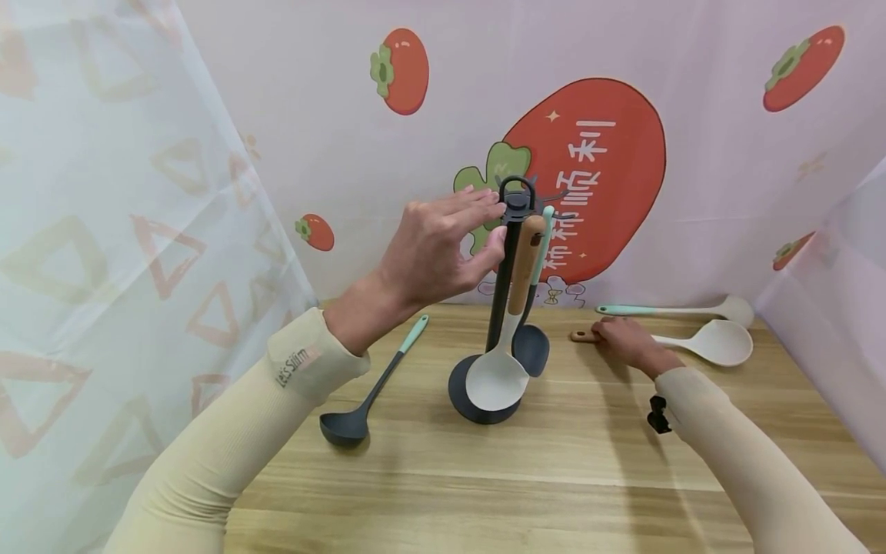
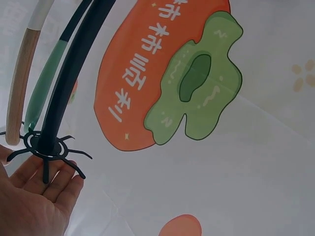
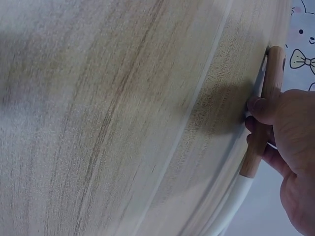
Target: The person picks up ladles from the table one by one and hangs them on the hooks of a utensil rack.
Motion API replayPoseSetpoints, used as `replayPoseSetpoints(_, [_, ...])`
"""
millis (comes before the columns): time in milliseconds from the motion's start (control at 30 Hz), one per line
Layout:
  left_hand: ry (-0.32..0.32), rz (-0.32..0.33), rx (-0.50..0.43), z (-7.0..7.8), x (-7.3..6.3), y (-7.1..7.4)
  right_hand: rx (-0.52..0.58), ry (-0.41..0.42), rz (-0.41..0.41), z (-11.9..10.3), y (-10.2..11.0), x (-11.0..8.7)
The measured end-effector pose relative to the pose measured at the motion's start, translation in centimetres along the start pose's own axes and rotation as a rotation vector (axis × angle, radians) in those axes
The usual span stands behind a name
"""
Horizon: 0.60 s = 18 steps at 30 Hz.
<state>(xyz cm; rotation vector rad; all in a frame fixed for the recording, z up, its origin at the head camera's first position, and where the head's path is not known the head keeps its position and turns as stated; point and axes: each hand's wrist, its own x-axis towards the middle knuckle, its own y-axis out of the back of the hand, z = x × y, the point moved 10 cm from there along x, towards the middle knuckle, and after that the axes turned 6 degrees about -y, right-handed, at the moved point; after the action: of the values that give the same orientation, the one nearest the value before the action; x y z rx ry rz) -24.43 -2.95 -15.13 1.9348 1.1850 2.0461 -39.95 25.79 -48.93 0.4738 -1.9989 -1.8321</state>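
A dark utensil stand point(image 1: 495, 315) with a round base and a ring of hooks point(image 2: 47, 146) holds a white ladle point(image 1: 497, 378) with a wooden handle and a dark grey, mint-handled utensil point(image 1: 531, 350). Beside the hooks is my left hand point(image 1: 439, 242), its fingers mostly straight and thumb apart; the fingertips are at the hook ring. On the table at the right, my right hand point(image 1: 628, 344) grips the wooden handle point(image 3: 272, 73) of a white spoon point(image 1: 723, 343). Thumb and fingers close around that handle in the right wrist view.
A dark grey ladle point(image 1: 346, 425) with a mint handle lies left of the stand. Behind the white spoon lies a pale utensil point(image 1: 735, 309) with a mint handle. A persimmon-printed cloth point(image 1: 443, 154) stands behind the wooden table point(image 1: 443, 485).
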Motion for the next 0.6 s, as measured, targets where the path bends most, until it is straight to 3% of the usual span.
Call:
replayPoseSetpoints(333, [0.013,0.022,-0.007,-0.23,-0.16,0.11,0.008,0.047,0.043,-0.24,0.26,-0.41])
replayPoseSetpoints(600, [0.022,0.023,-0.024,-0.29,-0.30,0.05,0.013,0.062,0.030,0.03,-0.17,-0.64])
